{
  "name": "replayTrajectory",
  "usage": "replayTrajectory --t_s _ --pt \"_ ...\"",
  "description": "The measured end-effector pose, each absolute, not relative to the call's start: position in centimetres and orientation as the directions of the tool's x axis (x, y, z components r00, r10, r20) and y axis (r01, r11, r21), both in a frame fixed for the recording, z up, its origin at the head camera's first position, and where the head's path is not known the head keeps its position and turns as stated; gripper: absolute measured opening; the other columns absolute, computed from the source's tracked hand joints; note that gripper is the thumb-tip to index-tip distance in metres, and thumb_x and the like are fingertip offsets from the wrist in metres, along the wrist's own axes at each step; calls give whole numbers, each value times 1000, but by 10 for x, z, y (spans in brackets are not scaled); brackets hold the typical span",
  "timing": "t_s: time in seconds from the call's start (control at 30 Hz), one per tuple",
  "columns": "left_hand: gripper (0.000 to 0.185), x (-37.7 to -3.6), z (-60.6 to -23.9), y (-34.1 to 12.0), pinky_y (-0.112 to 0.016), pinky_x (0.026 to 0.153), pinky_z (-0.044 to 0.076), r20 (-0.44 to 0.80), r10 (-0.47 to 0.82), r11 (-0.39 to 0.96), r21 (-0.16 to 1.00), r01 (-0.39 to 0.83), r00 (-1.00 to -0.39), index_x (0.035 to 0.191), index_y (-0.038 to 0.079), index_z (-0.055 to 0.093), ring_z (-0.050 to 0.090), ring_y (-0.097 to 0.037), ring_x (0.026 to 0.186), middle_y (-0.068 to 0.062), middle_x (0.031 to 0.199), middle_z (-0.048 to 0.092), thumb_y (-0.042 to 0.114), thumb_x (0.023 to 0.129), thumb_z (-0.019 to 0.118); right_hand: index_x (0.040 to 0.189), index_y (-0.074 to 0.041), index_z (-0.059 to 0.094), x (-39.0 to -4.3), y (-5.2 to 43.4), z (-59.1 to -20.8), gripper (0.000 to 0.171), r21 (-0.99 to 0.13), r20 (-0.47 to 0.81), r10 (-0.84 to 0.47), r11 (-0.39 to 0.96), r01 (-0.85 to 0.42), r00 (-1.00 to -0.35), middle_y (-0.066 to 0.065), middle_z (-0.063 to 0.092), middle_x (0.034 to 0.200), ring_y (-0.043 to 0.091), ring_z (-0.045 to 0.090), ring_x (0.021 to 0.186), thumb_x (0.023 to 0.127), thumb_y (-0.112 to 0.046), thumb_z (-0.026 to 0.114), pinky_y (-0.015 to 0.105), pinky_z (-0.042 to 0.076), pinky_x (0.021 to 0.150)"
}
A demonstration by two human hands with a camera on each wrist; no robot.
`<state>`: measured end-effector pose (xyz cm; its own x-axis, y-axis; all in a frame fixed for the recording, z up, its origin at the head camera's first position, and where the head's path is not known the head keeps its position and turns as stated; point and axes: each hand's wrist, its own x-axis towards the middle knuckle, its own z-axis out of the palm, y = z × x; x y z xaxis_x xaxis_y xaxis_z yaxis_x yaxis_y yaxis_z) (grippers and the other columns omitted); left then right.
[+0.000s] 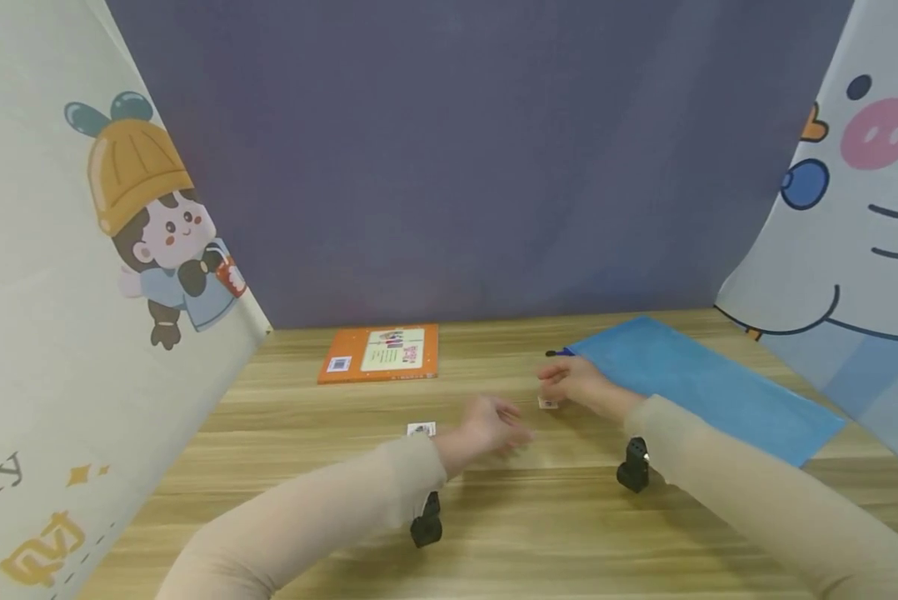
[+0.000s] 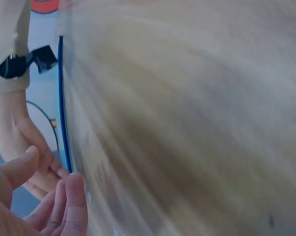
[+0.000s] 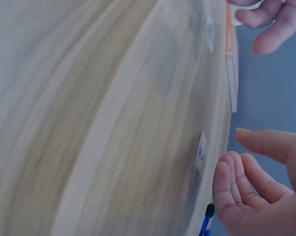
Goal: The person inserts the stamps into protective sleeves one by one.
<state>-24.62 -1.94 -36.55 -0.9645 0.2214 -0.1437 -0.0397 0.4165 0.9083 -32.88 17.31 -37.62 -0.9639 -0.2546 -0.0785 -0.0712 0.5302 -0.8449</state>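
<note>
Both hands sit near the middle of the head view, low over the wooden table [image 1: 284,433]. The left hand [image 1: 494,427] is blurry there, fingers loosely curled with nothing in them. The left wrist cam shows the same hand [image 2: 30,206] at the bottom left of its frame, fingers relaxed and a bit bent, empty, with the other forearm and its black wrist mount behind.

The right hand [image 1: 576,382] is just right of center, fingers bent down over a small white card [image 1: 548,403] lying on the table. From the head cam I can't tell whether it's touching the card or just above it. The right wrist cam helps: the hand [image 3: 258,191] is at the lower right, fingers softly curled and thumb apart, holding nothing, and the card [image 3: 201,150] lies flat on the wood just beside the fingertips with a small gap.

A second small white card [image 1: 421,429] lies just left of the left hand in the head view. The right wrist cam seems to catch it too, near the top, but blurred.

Further out, an orange book [image 1: 381,353] lies flat toward the back, center left. A blue zip pouch [image 1: 704,383] lies on the right, its dark zipper pull near the right hand; that blue tip also peeks into the bottom of the right wrist view. Cartoon-print curtains hang on both sides.
</note>
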Motion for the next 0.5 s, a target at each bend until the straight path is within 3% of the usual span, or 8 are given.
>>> replayTrajectory --t_s 0.17,0.5 --pt "41 -241 -375 -7 -29 61 61 -138 264 413 911 -18 -955 113 -2 65 69 -21 69 -6 84 71 9 78 81 124 10 57 -330 182 -382 41 -827 -73 -238 558 -75 -969 24 64 113 26 63 95 86 0 67 34 59 79" --pt "33 -241 -391 11 -22 57 52 -120 269 513 858 37 -956 99 6 70 61 -12 64 2 79 64 20 73 86 118 10 59 -332 189 -387 47 -814 -80 -251 576 -82 -965 24 63 115 30 62 102 80 -8 78 35 57 86"
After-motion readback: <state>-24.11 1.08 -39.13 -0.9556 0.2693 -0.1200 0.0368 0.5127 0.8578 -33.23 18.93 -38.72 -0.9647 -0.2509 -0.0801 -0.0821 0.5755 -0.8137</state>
